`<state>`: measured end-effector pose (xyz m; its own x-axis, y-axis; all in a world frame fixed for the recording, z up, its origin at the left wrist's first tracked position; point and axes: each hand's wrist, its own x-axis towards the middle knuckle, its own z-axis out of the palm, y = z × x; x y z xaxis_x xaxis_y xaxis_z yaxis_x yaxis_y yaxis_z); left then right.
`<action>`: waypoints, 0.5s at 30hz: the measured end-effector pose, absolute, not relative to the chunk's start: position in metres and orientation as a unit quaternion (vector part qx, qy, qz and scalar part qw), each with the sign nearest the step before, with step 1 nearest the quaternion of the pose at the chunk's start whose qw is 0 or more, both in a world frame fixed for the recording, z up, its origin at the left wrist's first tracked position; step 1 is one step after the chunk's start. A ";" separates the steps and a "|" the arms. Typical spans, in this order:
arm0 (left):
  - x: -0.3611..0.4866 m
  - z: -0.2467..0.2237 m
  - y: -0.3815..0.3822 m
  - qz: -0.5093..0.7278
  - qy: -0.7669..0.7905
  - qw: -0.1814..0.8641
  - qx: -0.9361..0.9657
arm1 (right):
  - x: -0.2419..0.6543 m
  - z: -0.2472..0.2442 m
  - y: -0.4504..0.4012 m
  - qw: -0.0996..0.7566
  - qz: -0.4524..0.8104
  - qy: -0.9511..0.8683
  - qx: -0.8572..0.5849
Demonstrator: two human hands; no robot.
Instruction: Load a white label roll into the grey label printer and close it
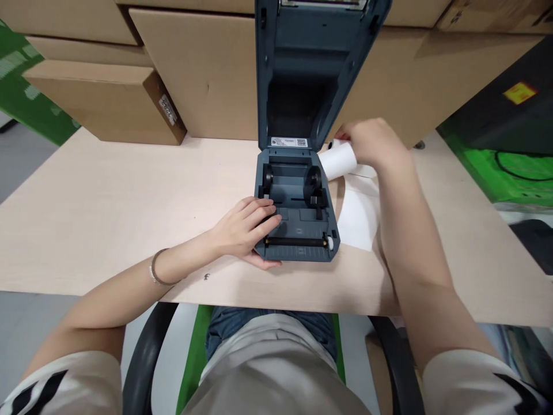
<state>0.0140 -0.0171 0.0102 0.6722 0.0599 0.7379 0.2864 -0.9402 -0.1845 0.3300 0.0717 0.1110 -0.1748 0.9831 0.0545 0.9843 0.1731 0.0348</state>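
Observation:
A dark blue-grey label printer lies on the table with its lid raised. Two black roll holders and a black roller show inside. My left hand grips the printer's front left edge, fingers over the top and thumb low at the front. Beside the printer's rear right corner is a white paper roll, a loose white strip lying in front of it. My right hand is closed just behind the roll; its fingertips, and whatever they pinch, are mostly hidden.
Large cardboard boxes stand along the back of the table, close behind the raised lid. A smaller box sits at back left. At right are a dark box with a yellow label and a green surface with a black cable.

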 end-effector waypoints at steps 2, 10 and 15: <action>0.014 0.012 -0.019 -0.387 -0.109 0.151 -0.903 | 0.328 0.097 0.082 -0.010 0.008 -0.761 -0.649; 0.012 0.011 -0.020 -0.374 -0.120 0.160 -0.905 | 0.340 0.091 0.084 -0.010 0.107 -0.760 -0.641; 0.014 0.012 -0.021 -0.379 -0.111 0.152 -0.906 | 0.372 0.109 0.083 -0.009 0.089 -0.720 -0.688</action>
